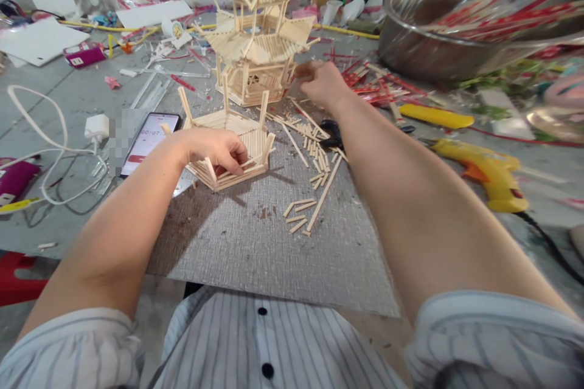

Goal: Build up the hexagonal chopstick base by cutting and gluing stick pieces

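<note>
My left hand (216,151) grips the near edge of a small hexagonal frame of wooden sticks (249,140), which rests on a grey textured mat (274,243). My right hand (322,82) reaches forward to the base of a tall wooden-stick pagoda model (258,30); its fingers are curled together at the model's right side, and what they pinch is blurred. Loose cut sticks (310,158) lie scattered on the mat between my two arms.
A yellow glue gun (488,173) and a yellow knife (435,115) lie at the right, below a large metal bowl (433,30) of red sticks. A phone (148,140), a white charger with cable (97,127) and mixed craft clutter lie at the left.
</note>
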Available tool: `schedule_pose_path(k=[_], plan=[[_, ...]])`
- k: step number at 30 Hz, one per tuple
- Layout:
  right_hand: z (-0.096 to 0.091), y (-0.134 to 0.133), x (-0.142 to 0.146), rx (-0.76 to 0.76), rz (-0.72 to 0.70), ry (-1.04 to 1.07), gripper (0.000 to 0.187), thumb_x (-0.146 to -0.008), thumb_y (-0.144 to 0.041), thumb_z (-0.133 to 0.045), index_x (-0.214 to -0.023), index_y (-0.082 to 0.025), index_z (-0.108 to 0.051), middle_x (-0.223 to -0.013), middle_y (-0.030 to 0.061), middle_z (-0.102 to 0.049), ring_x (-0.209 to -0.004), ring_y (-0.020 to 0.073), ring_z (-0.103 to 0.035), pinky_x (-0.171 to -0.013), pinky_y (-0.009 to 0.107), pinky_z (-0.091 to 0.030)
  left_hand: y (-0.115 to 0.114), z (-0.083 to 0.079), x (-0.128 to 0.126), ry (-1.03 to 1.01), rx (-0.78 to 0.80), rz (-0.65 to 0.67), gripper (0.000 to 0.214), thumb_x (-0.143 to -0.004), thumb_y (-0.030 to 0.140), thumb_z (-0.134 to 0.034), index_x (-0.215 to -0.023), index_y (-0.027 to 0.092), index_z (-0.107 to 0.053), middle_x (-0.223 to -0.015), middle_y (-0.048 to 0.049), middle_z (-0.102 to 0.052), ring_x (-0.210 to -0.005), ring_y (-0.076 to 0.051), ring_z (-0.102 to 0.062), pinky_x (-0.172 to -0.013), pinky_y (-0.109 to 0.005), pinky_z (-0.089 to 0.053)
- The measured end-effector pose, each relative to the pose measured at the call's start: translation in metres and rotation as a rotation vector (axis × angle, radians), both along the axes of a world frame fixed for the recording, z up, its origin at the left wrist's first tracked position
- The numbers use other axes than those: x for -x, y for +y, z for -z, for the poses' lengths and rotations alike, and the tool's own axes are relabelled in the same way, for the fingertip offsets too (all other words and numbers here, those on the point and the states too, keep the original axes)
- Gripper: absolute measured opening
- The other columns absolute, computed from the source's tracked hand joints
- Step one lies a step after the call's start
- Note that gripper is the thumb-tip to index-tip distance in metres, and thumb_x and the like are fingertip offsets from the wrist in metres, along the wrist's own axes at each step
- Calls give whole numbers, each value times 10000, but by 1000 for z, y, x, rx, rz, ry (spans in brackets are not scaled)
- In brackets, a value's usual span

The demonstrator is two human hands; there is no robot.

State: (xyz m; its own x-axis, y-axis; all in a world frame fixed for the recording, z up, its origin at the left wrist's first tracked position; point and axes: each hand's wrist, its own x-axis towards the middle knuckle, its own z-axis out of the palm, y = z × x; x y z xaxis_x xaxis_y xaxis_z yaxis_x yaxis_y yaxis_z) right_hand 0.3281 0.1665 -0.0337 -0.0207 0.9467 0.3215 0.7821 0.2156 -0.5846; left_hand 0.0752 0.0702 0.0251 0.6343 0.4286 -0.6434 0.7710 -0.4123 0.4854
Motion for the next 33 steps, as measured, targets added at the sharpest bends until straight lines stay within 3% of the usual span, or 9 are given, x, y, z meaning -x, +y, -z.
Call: schedule_pose_path(k=[3,8,12,17,21,24,28,33], plan=[[-2,-2,-3,36,81,81,321,-775,-55,-466,-1053,-77,-625,-1067,120,-674,-911,154,-611,-814,277,-452,0,-2,-1,2,-11,19,297,-694,379,-577,-903,179,-645,-704,20,-614,-600,-80,-514,-570,-188,-353],[-4,7,3,15,-10,93,346,-769,-62,-502,-1099,-45,-603,-1096,135,-659,-942,146,-609,-834,258,-443,1,-2,-1,12,-16,24,303,-701,392,-574,-889,162,-634,-696,14,-601,-601,-83,-518,-555,-189,-349],[-4,17,11,11,-53,82,302,-767,-38,-489,-1031,-54,-636,-1055,120,-679,-924,143,-612,-823,249,-446,3,-1,1,16,-60,58,305,-711,407,-565,-886,170,-640,-714,15,-611,-614,-81,-519,-559,-185,-342],[-3,14,10,55,58,166,301,-788,-70,-490,-1055,-74,-627,-1062,106,-679,-883,139,-616,-793,268,-461,1,-2,0,22,-50,39,308,-710,407,-567,-893,171,-641,-710,14,-612,-619,-88,-526,-566,-190,-345],[-11,2,3,46,154,80,266,-788,-95,-501,-1001,-41,-650,-1009,136,-688,-927,183,-618,-806,292,-445,0,-3,-2,31,-10,2,293,-706,369,-570,-905,165,-636,-728,3,-619,-635,-102,-540,-586,-201,-364],[-21,-11,-2,31,242,27,208,-798,-186,-526,-815,-48,-681,-852,139,-705,-862,214,-634,-775,314,-454,2,-1,-1,27,8,-4,281,-701,365,-580,-890,163,-634,-726,-6,-621,-633,-110,-546,-583,-207,-374],[-32,-34,-9,-13,254,83,387,-823,-394,-511,-526,-154,-575,-573,87,-647,-684,191,-627,-740,324,-481,6,2,2,30,40,-19,280,-710,394,-588,-874,172,-633,-695,-15,-608,-595,-114,-538,-554,-211,-377],[-38,-73,-13,-23,217,199,268,-801,-310,-554,-563,-191,-519,-530,35,-588,-528,159,-598,-660,322,-499,8,3,3,32,95,-50,311,-704,412,-600,-901,173,-631,-727,-30,-617,-611,-128,-547,-567,-221,-398]])
